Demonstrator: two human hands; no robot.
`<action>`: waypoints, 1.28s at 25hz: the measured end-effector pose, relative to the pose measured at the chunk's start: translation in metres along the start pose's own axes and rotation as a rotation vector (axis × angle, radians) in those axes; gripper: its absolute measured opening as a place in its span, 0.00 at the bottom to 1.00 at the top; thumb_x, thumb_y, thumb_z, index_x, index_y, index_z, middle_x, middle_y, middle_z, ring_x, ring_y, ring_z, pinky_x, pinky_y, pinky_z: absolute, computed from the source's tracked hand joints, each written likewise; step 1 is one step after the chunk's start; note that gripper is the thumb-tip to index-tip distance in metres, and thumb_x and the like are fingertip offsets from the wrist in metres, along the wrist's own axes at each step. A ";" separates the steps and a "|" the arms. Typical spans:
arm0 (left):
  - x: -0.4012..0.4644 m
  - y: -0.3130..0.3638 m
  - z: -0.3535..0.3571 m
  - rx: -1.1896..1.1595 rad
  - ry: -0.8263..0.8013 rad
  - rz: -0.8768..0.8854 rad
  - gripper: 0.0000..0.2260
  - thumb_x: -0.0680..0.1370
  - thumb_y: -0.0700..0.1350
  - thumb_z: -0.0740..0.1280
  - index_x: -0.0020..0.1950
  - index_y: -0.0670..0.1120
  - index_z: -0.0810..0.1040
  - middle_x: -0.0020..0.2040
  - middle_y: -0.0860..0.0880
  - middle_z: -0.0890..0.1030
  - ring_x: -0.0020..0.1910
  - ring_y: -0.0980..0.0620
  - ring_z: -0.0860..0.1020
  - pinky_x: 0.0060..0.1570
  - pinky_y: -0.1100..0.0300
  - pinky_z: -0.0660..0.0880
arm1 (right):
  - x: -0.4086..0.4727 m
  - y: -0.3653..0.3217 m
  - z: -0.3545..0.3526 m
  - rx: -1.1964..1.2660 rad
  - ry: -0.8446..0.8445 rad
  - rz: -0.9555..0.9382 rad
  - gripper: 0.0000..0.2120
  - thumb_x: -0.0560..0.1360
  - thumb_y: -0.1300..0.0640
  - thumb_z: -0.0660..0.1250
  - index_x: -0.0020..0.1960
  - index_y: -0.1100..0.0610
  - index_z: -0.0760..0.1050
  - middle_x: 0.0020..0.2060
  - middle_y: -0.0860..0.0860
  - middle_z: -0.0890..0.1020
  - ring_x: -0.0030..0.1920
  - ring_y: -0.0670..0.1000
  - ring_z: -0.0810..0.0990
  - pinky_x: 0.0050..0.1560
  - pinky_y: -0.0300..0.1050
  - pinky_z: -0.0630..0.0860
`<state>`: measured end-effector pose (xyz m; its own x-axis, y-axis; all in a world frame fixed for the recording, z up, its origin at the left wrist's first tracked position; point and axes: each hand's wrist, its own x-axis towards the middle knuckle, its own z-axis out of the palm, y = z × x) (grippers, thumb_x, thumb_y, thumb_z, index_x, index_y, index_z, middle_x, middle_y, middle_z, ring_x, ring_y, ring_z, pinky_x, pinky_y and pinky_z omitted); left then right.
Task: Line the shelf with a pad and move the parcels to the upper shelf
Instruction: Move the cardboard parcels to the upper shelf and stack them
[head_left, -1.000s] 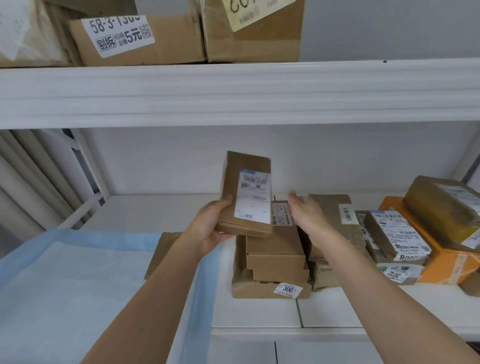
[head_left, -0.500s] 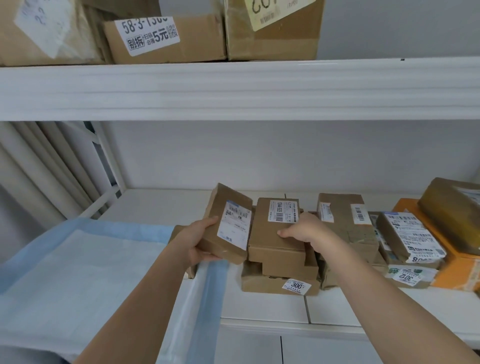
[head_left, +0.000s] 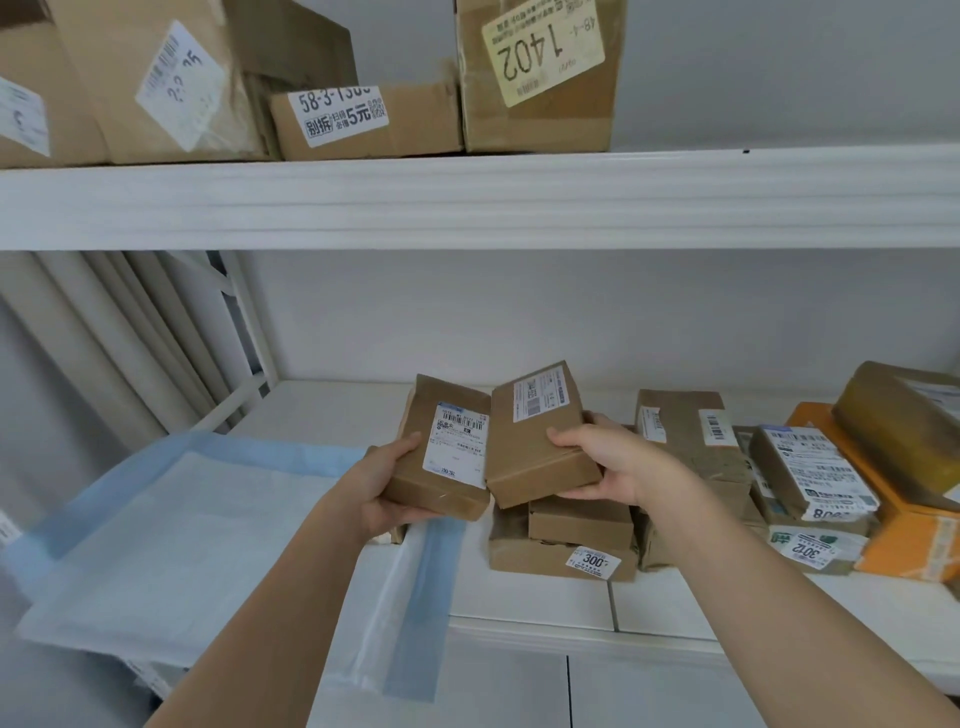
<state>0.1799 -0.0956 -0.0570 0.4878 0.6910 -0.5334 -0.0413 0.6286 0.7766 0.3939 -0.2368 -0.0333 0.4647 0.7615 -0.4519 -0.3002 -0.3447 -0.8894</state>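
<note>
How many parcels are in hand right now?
2. One parcel in the left hand, one parcel in the right hand, side by side above the stack on the lower shelf. None hidden in the hands, as far as visible.

A plain pale wall (head_left: 571, 312) backs the white shelving, with white slanted bars (head_left: 104, 332) at left.

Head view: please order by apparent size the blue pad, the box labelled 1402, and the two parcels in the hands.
1. blue pad, though nearness enlarges it.
2. box labelled 1402, partly cropped.
3. parcel in the left hand and parcel in the right hand: they look alike, unranked.
</note>
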 end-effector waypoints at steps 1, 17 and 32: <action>-0.006 0.000 -0.001 -0.020 -0.002 0.011 0.11 0.77 0.45 0.70 0.58 0.44 0.77 0.51 0.39 0.85 0.53 0.38 0.82 0.56 0.34 0.75 | -0.004 0.000 -0.001 0.015 -0.003 -0.027 0.18 0.74 0.62 0.71 0.62 0.55 0.72 0.55 0.56 0.81 0.54 0.56 0.80 0.48 0.53 0.81; -0.127 -0.043 -0.017 0.038 0.164 0.340 0.13 0.76 0.30 0.64 0.51 0.48 0.74 0.48 0.47 0.82 0.42 0.49 0.78 0.40 0.56 0.74 | -0.088 0.053 -0.004 -0.236 0.136 -0.681 0.36 0.63 0.84 0.55 0.45 0.45 0.79 0.67 0.42 0.65 0.72 0.50 0.62 0.66 0.54 0.72; -0.280 -0.089 -0.088 -0.104 0.065 0.344 0.14 0.79 0.32 0.63 0.62 0.43 0.75 0.56 0.42 0.82 0.55 0.42 0.80 0.57 0.45 0.77 | -0.228 0.110 0.054 0.135 -0.039 -0.568 0.27 0.76 0.60 0.69 0.70 0.44 0.65 0.60 0.47 0.79 0.59 0.51 0.79 0.58 0.54 0.78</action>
<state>-0.0293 -0.3138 -0.0067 0.3733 0.8877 -0.2696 -0.2831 0.3857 0.8781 0.2101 -0.4184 -0.0248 0.5535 0.8270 0.0984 -0.1176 0.1946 -0.9738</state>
